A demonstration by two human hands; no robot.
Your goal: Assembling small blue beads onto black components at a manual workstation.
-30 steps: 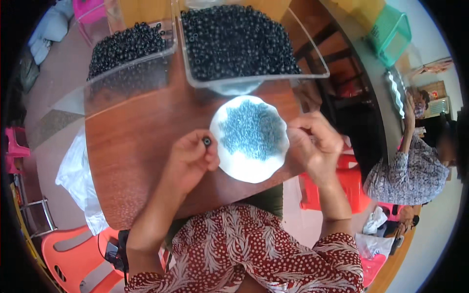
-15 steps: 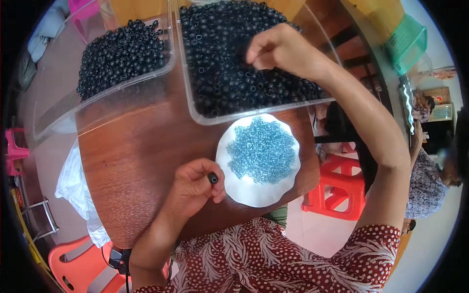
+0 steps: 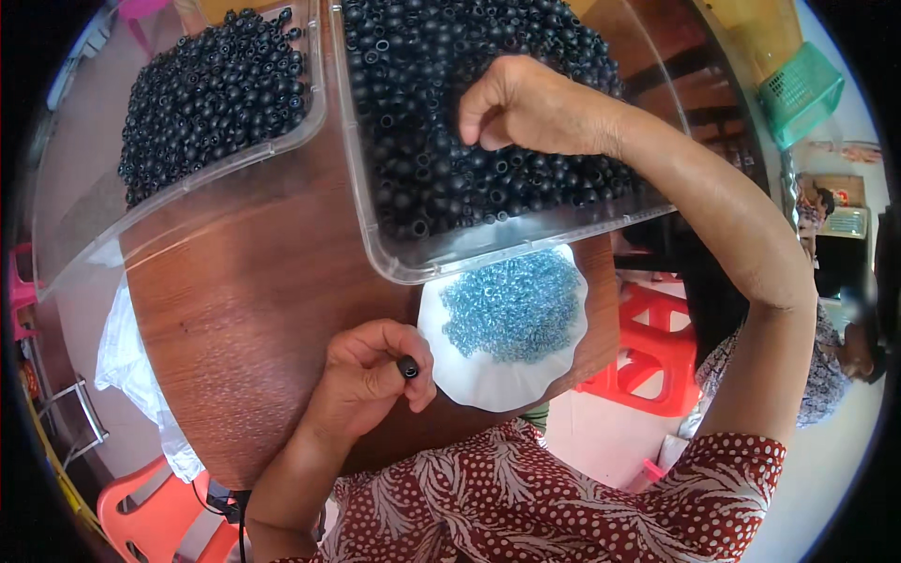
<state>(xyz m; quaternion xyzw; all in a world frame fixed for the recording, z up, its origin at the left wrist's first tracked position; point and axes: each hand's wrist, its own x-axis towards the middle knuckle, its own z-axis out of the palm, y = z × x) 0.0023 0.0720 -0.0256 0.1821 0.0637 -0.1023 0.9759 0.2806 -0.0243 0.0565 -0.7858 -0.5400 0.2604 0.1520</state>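
Between the fingertips of my left hand [image 3: 371, 380] sits one black bead [image 3: 407, 367], its hole facing up. That hand is closed on it, just left of a white scalloped plate [image 3: 479, 387]. Small, shiny light-blue beads [image 3: 511, 310] lie heaped on the plate. My right hand [image 3: 530, 105] reaches into a large clear plastic bin [image 3: 413, 270], down among the loose black beads [image 3: 413, 122]. Its fingers are curled together, and whatever they hold is hidden from sight.
A second clear bin [image 3: 235, 161] of black beads [image 3: 216, 98] stands at the far left of the brown wooden table [image 3: 225, 328]. Red plastic stools [image 3: 648, 357] and a person in a patterned top [image 3: 821, 375] are off to the right. A red chair [image 3: 141, 507] is at lower left.
The view has shifted, and the large bin's near edge now overlaps the plate's far rim. My right hand has dipped slightly closer to the black beads. My left hand keeps its bead.
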